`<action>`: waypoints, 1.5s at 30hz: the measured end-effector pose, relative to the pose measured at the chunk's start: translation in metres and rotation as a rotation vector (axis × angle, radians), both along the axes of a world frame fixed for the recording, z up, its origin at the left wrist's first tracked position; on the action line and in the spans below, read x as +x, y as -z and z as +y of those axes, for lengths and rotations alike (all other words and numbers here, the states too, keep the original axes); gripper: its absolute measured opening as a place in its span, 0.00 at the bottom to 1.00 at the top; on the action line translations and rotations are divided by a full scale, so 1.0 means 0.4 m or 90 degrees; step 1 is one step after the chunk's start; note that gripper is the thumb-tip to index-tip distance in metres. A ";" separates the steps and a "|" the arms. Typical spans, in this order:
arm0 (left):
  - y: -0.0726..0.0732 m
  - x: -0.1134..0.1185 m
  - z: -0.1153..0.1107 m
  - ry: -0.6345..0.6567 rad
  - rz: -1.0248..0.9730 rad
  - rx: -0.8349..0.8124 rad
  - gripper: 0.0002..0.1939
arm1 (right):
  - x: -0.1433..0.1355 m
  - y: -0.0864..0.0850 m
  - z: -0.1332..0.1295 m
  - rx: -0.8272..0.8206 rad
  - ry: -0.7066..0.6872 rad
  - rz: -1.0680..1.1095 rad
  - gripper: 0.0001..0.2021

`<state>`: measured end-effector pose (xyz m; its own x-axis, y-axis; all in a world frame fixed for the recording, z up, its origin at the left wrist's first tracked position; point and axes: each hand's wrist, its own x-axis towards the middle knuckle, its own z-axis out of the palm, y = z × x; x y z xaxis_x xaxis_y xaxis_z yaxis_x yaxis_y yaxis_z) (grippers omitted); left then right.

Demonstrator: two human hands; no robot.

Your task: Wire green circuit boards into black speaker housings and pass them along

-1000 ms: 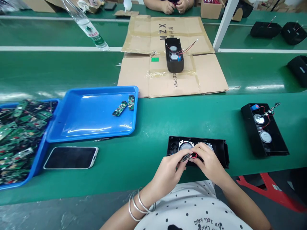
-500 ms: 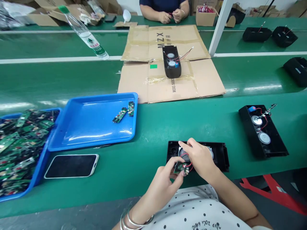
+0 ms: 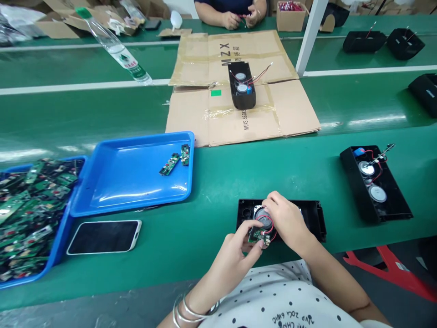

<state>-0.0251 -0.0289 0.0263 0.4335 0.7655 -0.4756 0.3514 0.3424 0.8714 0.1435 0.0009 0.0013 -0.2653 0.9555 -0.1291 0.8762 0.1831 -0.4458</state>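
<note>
In the head view, my left hand (image 3: 235,250) pinches a small green circuit board (image 3: 260,235) between thumb and fingers. It is held over the near edge of a black speaker housing (image 3: 313,218), which lies open side up on the bench. Red wires (image 3: 272,226) loop up from the board toward the other hand. My right hand (image 3: 287,221) is closed over the housing, fingertips bent down beside a round speaker (image 3: 262,217). What those fingertips grip is hidden. The hand also covers most of the housing's right half.
A second open housing (image 3: 372,187) with a board sticking up stands at right; another (image 3: 242,85) sits on flattened cardboard (image 3: 191,109). At left are a blue tray (image 3: 136,193) with two boards, a board-filled tray (image 3: 54,255) and a phone (image 3: 104,237). A co-worker's hands (image 3: 241,19) are opposite.
My right hand's fingers have drawn together and moved slightly right, showing more of the speaker and the red wire loop. My left hand keeps hold of the circuit board. The view has shifted slightly.
</note>
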 end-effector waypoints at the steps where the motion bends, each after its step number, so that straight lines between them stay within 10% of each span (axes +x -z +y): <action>1: -0.001 0.003 -0.001 -0.007 -0.010 -0.017 0.16 | 0.018 -0.001 -0.009 0.022 0.012 0.041 0.08; 9: 0.001 0.058 0.005 -0.067 -0.025 0.009 0.17 | 0.148 -0.016 -0.112 0.093 0.022 0.229 0.07; 16: 0.019 0.080 0.023 -0.052 0.130 0.178 0.18 | 0.113 -0.005 -0.130 -0.002 0.028 0.342 0.06; 28: 0.011 0.076 0.028 -0.040 0.130 0.107 0.23 | 0.092 -0.019 -0.102 -0.173 0.057 0.321 0.09; 45: 0.006 0.080 0.046 -0.012 0.125 0.077 0.31 | 0.057 0.025 -0.111 0.222 -0.024 0.089 0.04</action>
